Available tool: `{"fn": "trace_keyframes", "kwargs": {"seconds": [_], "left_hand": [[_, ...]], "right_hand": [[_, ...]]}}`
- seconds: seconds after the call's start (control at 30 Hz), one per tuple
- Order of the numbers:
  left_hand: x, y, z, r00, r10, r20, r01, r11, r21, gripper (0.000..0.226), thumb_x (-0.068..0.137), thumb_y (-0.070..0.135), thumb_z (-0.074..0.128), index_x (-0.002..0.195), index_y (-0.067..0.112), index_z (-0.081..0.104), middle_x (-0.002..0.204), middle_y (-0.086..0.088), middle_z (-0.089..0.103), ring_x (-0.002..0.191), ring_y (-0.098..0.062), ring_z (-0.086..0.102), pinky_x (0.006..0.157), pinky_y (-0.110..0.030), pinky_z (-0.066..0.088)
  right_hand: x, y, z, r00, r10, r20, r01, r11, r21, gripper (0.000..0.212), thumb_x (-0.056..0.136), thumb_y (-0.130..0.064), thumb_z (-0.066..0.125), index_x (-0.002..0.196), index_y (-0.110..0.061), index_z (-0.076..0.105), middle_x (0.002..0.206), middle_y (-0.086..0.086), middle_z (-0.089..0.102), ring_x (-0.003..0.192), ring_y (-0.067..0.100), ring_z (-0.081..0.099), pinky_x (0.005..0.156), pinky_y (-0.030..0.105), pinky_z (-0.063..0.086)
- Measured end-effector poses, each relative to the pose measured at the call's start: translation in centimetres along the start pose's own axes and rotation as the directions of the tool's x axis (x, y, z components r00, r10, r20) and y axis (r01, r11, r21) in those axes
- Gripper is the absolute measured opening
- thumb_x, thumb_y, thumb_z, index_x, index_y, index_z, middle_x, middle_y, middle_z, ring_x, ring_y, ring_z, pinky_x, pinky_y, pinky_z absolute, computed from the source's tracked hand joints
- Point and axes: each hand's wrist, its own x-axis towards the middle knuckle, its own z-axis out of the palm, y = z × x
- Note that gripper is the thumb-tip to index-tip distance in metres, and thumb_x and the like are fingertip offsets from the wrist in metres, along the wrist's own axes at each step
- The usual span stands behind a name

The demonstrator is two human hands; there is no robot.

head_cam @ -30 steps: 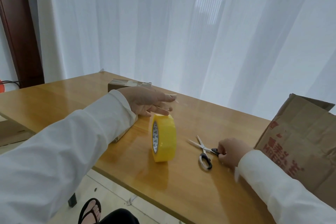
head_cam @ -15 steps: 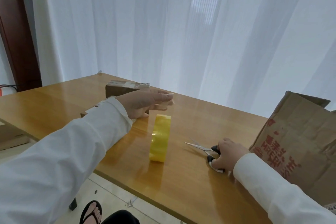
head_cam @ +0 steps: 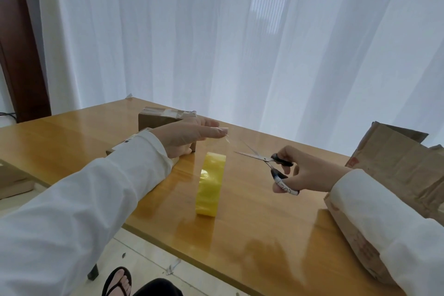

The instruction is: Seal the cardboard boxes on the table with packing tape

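- Right now, L hand [head_cam: 189,137] hovers above the table [head_cam: 252,218], fingers straight & pressed together, thumb + fingertips pinching the end of a clear tape strip [head_cam: 216,145] pulled up from the roll.
- Yellow tape roll [head_cam: 210,184] stands on edge on the table, just below/right of the L hand, roughly mid-table btwn both hands.
- R hand [head_cam: 310,175] is lifted off the table, fingers curled thru the black handles of the scissors [head_cam: 263,158]; blades parted, tips aimed toward the strip, near it but can't tell if touching.
- Small cardboard box [head_cam: 156,119] sits behind the L hand, tape across its top; hand partly hides it.
- Big worn cardboard box [head_cam: 396,166] w/ red print at R edge, behind the R sleeve.
- White curtain [head_cam: 240,43] behind the table; foot in a black sandal [head_cam: 117,281] on the floor below.
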Motion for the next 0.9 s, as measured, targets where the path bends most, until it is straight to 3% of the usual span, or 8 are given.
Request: {"fn": "trace_keyframes", "kwargs": {"seconds": [0.23, 0.43, 0.53, 0.6, 0.67, 0.77, 0.83, 0.9], "left_hand": [[0.3, 0.0, 0.1, 0.999, 0.04, -0.004, -0.04, 0.998, 0.038, 0.074, 0.082, 0.03, 0.068, 0.144, 0.019, 0.032, 0.15, -0.003, 0.032, 0.136, -0.02, 0.028, 0.094, -0.029, 0.02], [-0.2, -0.1, 0.1, 0.997, 0.078, -0.025, -0.077, 0.996, 0.045, 0.073, 0.078, 0.044, 0.065, 0.141, 0.019, 0.037, 0.142, 0.001, 0.038, 0.121, -0.013, 0.033, 0.098, -0.03, 0.021], [-0.1, -0.8, 0.6, 0.981, 0.142, -0.135, -0.162, 0.975, -0.151, 0.058, 0.082, 0.064, 0.043, 0.121, 0.023, 0.052, 0.134, 0.003, 0.051, 0.121, -0.014, 0.047, 0.111, -0.045, 0.018], [0.1, -1.6, 1.9, 0.95, 0.199, -0.241, -0.25, 0.947, -0.202, 0.057, 0.086, 0.069, 0.026, 0.114, 0.027, 0.054, 0.113, 0.002, 0.067, 0.106, -0.016, 0.062, 0.111, -0.049, 0.024], [0.4, -3.1, 3.5, 0.919, 0.242, -0.31, -0.329, 0.905, -0.269, 0.069, 0.088, 0.068, 0.017, 0.128, 0.023, 0.05, 0.09, 0.007, 0.074, 0.092, -0.015, 0.068, 0.109, -0.049, 0.031], [0.5, -3.1, 3.4, 0.827, 0.114, -0.55, -0.392, 0.818, -0.421, 0.065, 0.096, 0.062, 0.011, 0.105, 0.019, 0.06, 0.077, 0.006, 0.073, 0.066, -0.002, 0.064, 0.09, -0.03, 0.047], [0.0, -1.8, 1.4, 0.724, 0.01, -0.689, -0.455, 0.758, -0.467, 0.051, 0.099, 0.056, 0.018, 0.09, 0.023, 0.055, 0.078, 0.007, 0.067, 0.061, 0.0, 0.056, 0.072, -0.021, 0.045], [-0.5, -0.5, -0.3, 0.663, 0.031, -0.748, -0.47, 0.796, -0.383, 0.039, 0.1, 0.051, 0.024, 0.082, 0.026, 0.049, 0.084, 0.008, 0.063, 0.069, -0.003, 0.054, 0.069, -0.023, 0.04]], "right_hand": [[0.7, -2.8, -0.1, 0.998, -0.057, -0.03, 0.05, 0.98, -0.19, 0.047, 0.06, -0.054, 0.081, 0.082, -0.033, 0.044, 0.108, -0.005, 0.063, 0.077, 0.012, 0.051, 0.069, 0.027, 0.04], [1.4, -4.1, -0.4, 0.97, -0.166, -0.177, 0.12, 0.962, -0.247, 0.039, 0.057, -0.056, 0.067, 0.064, -0.023, 0.048, 0.08, -0.019, 0.071, 0.074, 0.017, 0.062, 0.068, 0.033, 0.05], [1.3, -4.0, -0.6, 0.96, -0.19, -0.206, 0.181, 0.982, -0.06, 0.03, 0.073, -0.034, 0.072, 0.069, -0.018, 0.048, 0.063, -0.022, 0.065, 0.084, -0.002, 0.064, 0.068, 0.03, 0.045], [1.4, -3.7, -0.7, 0.964, -0.176, -0.201, 0.195, 0.978, 0.077, 0.023, 0.078, -0.027, 0.071, 0.074, -0.015, 0.051, 0.064, -0.022, 0.065, 0.092, -0.009, 0.063, 0.072, 0.03, 0.046], [1.7, -3.1, -0.5, 0.975, -0.159, -0.156, 0.178, 0.977, 0.116, 0.015, 0.081, -0.025, 0.068, 0.083, -0.015, 0.057, 0.073, -0.023, 0.07, 0.083, -0.005, 0.066, 0.076, 0.029, 0.048], [2.2, -0.5, 0.0, 0.981, -0.084, -0.176, 0.108, 0.985, 0.131, 0.01, 0.081, -0.02, 0.068, 0.089, -0.015, 0.063, 0.075, -0.019, 0.071, 0.079, 0.002, 0.067, 0.074, 0.019, 0.047], [2.4, 2.4, -0.2, 0.958, 0.055, -0.282, -0.04, 0.998, 0.058, 0.009, 0.082, -0.023, 0.068, 0.085, -0.015, 0.064, 0.074, -0.01, 0.068, 0.069, 0.009, 0.06, 0.065, 0.02, 0.044], [2.7, 5.2, -0.1, 0.917, 0.242, -0.317, -0.289, 0.951, -0.109, 0.016, 0.086, -0.03, 0.063, 0.082, -0.015, 0.065, 0.071, 0.0, 0.063, 0.069, 0.019, 0.057, 0.061, 0.025, 0.041]]}}
